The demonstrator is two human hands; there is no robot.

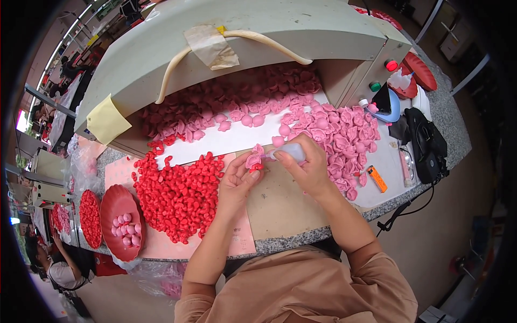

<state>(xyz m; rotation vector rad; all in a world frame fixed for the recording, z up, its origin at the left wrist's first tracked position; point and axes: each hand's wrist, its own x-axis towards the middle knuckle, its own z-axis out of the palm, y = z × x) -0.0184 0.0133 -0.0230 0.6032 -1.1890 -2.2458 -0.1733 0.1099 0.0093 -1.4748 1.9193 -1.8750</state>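
Observation:
Between the fingertips of my left hand [237, 177] is a pink petal-shaped piece [253, 160] with a small red piece [255, 168] at its lower side. My right hand [312, 167] is wrapped round a small translucent squeeze bottle [291, 151]. The bottle's narrow tip points left and comes close to the pink piece; whether they touch I cannot tell. Left of my left hand spreads a heap of small glossy red pieces [177, 196]. Beyond my right hand, a pile of pink petal-shaped pieces [344, 140] covers the right side of the bench.
A grey-green machine housing [280, 27] arches over more pink pieces. At the left stands a red scalloped tray [116, 202] with round pink pieces. An orange lighter [377, 178], a black bag [425, 145] and a blue dish [389, 107] lie at the right. Further left, another person [64, 269] sits working.

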